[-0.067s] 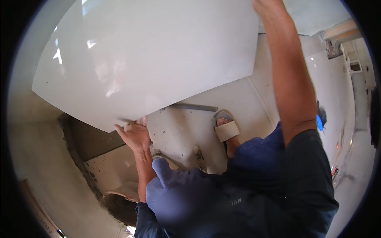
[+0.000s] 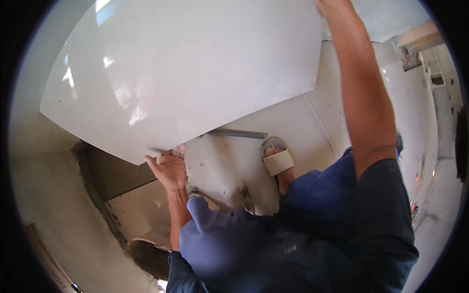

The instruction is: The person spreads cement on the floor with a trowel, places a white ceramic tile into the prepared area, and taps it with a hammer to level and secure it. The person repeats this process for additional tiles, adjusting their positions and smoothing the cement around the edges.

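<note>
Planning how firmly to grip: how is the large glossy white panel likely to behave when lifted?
The panel is probably stiff: its lower edge shows no obvious sag. Its face may be slippery, given the sharp reflections. It could swing or tip, being so broad, with the left hand only at its lower edge.

Right hand [image 2: 333, 6] is cut off at the top edge, so I can't see its fingertips or grip. White panel [image 2: 195, 63] also runs out at the top; I don't get its far edge. Left hand [image 2: 169, 172]: some fingertips blur at the panel's lower edge, can't tell contact. Grey bar [image 2: 239, 133]: left end unclear by the panel. Blue cloth [image 2: 222, 249] smears out close to the lens. Small upright thing [image 2: 246, 194] on the floor: unreadable to me.
</note>
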Demonstrator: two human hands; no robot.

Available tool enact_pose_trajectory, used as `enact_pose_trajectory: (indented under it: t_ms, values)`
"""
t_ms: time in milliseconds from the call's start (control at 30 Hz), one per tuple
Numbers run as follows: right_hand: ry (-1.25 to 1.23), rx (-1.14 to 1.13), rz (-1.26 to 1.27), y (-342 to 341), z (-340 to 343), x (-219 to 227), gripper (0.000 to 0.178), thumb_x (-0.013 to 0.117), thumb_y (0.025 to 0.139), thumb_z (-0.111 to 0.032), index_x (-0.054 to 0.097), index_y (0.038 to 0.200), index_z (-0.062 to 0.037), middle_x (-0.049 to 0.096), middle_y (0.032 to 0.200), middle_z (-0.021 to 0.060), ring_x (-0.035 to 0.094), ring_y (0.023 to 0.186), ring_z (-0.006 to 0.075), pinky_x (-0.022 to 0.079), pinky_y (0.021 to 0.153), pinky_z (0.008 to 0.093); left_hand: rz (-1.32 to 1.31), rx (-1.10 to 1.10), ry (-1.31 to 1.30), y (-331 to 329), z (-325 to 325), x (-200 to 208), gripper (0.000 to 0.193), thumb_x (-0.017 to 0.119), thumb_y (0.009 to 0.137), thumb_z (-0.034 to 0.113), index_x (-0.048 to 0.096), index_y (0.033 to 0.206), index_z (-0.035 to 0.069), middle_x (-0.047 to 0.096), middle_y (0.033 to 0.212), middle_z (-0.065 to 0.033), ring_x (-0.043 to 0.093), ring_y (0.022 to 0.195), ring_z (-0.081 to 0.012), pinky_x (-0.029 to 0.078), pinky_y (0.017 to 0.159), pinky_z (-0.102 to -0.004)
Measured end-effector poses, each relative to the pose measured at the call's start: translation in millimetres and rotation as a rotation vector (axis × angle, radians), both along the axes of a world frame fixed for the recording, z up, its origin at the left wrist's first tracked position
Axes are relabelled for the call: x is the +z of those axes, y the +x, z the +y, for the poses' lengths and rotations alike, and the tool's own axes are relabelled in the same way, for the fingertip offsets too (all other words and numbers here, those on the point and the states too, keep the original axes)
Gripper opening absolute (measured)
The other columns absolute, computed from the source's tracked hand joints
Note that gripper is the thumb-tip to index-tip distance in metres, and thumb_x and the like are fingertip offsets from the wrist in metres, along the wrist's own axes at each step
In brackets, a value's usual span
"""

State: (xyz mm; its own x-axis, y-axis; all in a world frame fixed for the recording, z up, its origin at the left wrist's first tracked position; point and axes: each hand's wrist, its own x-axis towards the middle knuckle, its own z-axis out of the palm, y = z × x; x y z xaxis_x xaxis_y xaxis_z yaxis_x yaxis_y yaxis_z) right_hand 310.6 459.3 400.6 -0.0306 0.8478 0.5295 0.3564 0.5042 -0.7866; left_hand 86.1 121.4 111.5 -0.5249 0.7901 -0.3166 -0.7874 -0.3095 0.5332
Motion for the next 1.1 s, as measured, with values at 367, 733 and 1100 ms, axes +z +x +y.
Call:
enact_pose_trajectory:
  t_ms: [367,733,1100]
  values:
    - [-0.353,-0.565,0.404,444,23,-213,0.064,0.047,0.097,-0.048,0.044,0.138,0.0008,0.055,0.131,0.0140,0.061,0.108,0.0283,0.048,0.097,0.0381,0.510,-1.415,-0.336,99,84,48,0.081,0.041,0.094,0.063,0.035,0.143,-0.001,0.053,0.135,-0.0178,0.051,0.126,-0.0281,0.035,0.108,-0.0433]
    - [-0.981,-1.555,-0.108,622,-244,-351,0.088,0.043,0.082,-0.076,0.063,0.118,0.0014,0.066,0.111,0.0221,0.064,0.100,0.0374,0.052,0.088,0.0462,0.555,-1.395,-0.524,299,194,-74,0.072,0.056,0.088,0.059,0.059,0.115,-0.008,0.069,0.084,-0.0134,0.068,0.075,-0.0198,0.052,0.073,-0.0338]
    - [-0.966,-1.531,-0.031,618,-300,-463,0.071,0.046,0.086,-0.061,0.062,0.113,0.0019,0.060,0.115,0.0250,0.053,0.106,0.0466,0.046,0.089,0.0580,0.625,-1.362,-0.755,307,225,-113,0.058,0.057,0.090,0.050,0.061,0.112,-0.003,0.068,0.088,-0.0099,0.066,0.062,-0.0152,0.050,0.061,-0.0298]
